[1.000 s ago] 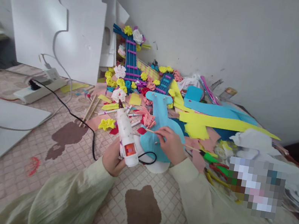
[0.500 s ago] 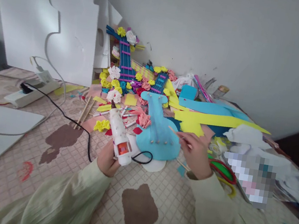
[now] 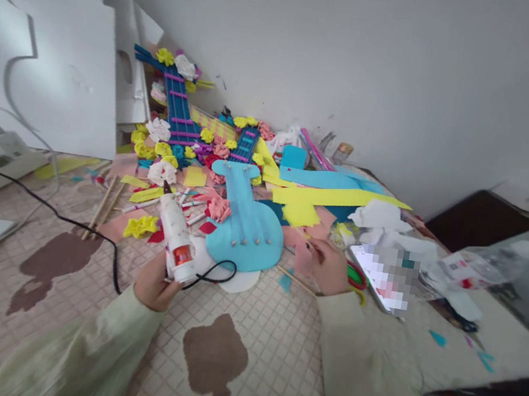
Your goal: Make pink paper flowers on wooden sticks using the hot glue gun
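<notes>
White tubular plastic glue gun [image 3: 179,241], clasped in the left hand [image 3: 156,284] beside the blue guitar-shaped sheet cutout [image 3: 246,222], we judge light, rigid, best held behind its dark nozzle [image 3: 166,188]; right hand's [image 3: 331,268] grip we can't tell.

Tbl [image 3: 285,343] w/ stick [image 3: 296,280], phone [image 3: 372,274], prob. scissors [image 3: 357,276]

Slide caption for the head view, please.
Left hand holding white glue gun, right hand opposite, blue guitar-shaped cutout between.

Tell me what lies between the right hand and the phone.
The head view shows green, red and yellow curved pieces between the right hand and the phone.
</notes>
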{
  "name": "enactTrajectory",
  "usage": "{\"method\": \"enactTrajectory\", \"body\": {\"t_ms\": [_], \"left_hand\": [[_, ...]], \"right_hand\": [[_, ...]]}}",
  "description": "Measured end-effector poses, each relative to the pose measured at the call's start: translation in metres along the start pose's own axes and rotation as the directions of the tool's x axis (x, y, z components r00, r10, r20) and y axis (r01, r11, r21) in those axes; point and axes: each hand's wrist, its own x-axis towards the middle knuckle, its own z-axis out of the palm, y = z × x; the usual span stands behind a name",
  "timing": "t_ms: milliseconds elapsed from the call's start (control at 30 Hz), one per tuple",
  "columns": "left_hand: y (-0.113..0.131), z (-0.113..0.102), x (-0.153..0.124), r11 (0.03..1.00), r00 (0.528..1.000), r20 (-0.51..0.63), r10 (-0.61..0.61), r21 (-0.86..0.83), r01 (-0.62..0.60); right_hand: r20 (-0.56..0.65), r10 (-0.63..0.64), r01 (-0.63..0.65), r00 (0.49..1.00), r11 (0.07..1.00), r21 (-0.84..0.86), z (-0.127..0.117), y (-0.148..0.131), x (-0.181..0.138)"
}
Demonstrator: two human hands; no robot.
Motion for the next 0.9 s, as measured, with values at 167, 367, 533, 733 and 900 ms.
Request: {"method": "enactTrajectory", "body": {"t_ms": [167,367,533,733,900], "left_hand": [[-0.005,0.004,-0.003,0.998,0.998,-0.002,0.065,-0.001,-0.065],[-0.016,0.014,-0.010,0.996,0.992,-0.089,0.088,-0.028,-0.091],[-0.002,0.007,-0.004,0.994,0.996,-0.033,0.079,-0.074,-0.081],[0.015,0.004,-0.003,0.992,0.995,0.051,0.089,-0.094,-0.083],[0.013,0.013,-0.011,0.993,0.994,0.084,0.063,-0.104,-0.054]], "right_hand": [[-0.021,0.008,-0.009,1.000,0.998,-0.057,0.000,-0.002,-0.003],[-0.151,0.107,-0.129,0.983,0.981,-0.146,-0.038,0.020,-0.009],[-0.209,0.228,-0.263,0.951,0.952,-0.159,-0.071,0.044,-0.028],[-0.093,0.399,-0.410,0.912,0.888,-0.208,-0.090,0.093,-0.051],[0.018,0.500,-0.481,0.866,0.842,-0.242,-0.108,0.145,-0.074]]}}
